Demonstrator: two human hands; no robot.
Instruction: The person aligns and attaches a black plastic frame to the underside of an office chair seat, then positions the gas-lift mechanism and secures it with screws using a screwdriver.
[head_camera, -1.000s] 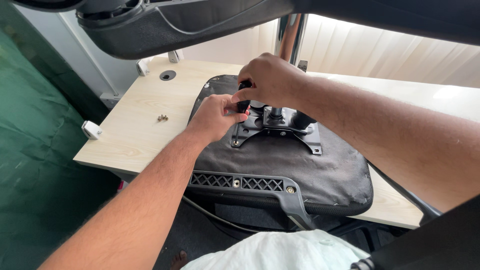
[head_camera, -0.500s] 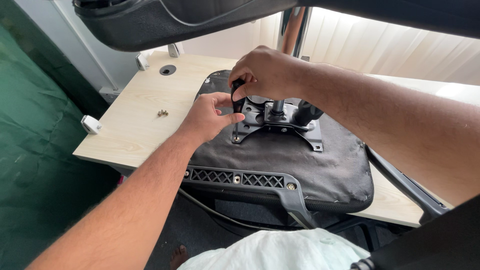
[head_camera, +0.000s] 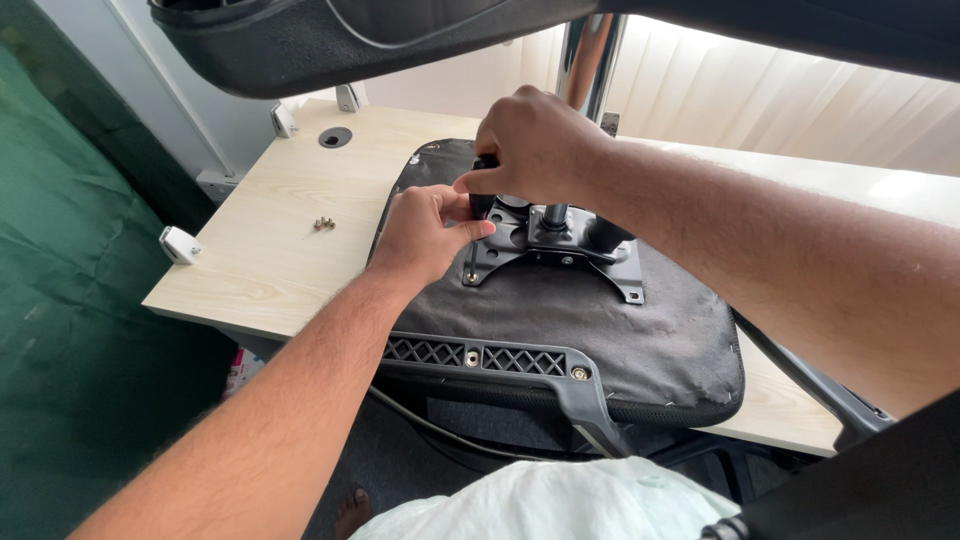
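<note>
Since a moment ago my left hand has stayed at the left corner of the black mechanism plate, and my right hand has kept its place just above it.

From the head camera: my left fingers are pinched together at the plate's edge, though what they pinch I cannot tell. My right fingers are clenched on a small black knob over the plate. The plate is on the upturned chair seat, which lies on the wooden bench. Loose screws lie on the bench, left of the seat.
</note>
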